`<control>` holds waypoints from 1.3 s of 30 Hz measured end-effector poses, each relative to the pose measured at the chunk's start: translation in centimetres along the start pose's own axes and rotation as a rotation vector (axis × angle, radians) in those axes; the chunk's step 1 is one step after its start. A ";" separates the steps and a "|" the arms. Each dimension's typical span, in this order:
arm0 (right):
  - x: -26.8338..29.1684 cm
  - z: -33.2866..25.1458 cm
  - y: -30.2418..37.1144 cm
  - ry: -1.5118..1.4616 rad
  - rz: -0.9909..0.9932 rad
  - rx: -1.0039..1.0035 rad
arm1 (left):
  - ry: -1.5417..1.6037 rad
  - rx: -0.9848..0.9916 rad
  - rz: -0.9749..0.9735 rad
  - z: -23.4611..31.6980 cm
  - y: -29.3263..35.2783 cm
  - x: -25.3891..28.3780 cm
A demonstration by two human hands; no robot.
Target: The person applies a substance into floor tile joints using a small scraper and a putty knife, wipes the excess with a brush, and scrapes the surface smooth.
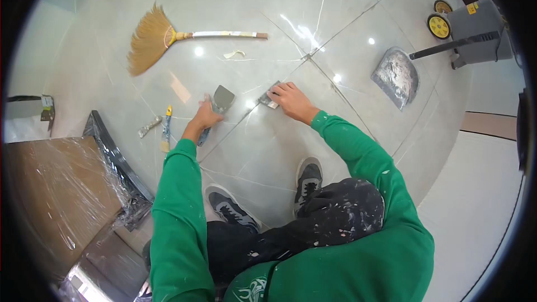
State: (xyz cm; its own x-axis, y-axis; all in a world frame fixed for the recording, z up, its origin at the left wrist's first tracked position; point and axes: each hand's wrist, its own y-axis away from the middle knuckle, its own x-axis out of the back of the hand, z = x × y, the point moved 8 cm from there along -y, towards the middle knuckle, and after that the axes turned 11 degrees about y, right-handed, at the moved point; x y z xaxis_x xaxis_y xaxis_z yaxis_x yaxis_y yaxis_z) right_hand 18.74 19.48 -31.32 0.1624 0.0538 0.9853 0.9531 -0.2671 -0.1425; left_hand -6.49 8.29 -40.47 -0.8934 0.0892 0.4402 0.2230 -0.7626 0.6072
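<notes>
My left hand [207,115] is closed around a putty knife [224,98] with a broad grey blade pointing away from me and a blue handle. Pressed to the tile joint, my right hand [293,101] grips a small flat grey piece [270,99]; fingers cover part of it, so its kind is unclear. A paintbrush [166,130] with a blue and yellow handle lies left of my left hand. Beside the brush is a small crumpled tube [150,127]. Large glossy grey tiles [251,151] form the floor under both hands.
A straw broom [152,39] lies at the far left, near a pale scrap [234,54]. Far right are a smeared dustpan [398,78] with a long handle and a grey wheeled box [478,29]. Plastic-wrapped brown panels [61,184] stand at near left. My shoes [308,182] are close by.
</notes>
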 end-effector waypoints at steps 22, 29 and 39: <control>-1.9 7.2 1.6 0.126 -0.193 0.069 | -0.018 0.016 -0.003 -0.7 0.1 1.3; -1.3 9.3 3.4 0.129 -0.106 0.051 | 0.025 0.019 -0.011 -0.1 0.1 1.2; -1.6 12.9 3.4 0.158 -0.084 -0.008 | 0.047 0.060 -0.010 -1.1 -0.1 2.1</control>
State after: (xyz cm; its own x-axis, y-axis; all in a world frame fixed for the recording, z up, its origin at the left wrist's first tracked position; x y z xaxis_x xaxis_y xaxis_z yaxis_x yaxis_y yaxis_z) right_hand 25.00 30.90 -34.59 0.0391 -0.0751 0.9964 0.9595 -0.2756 -0.0584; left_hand -8.83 7.83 -40.27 -0.9125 0.0655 0.4037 0.2360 -0.7218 0.6506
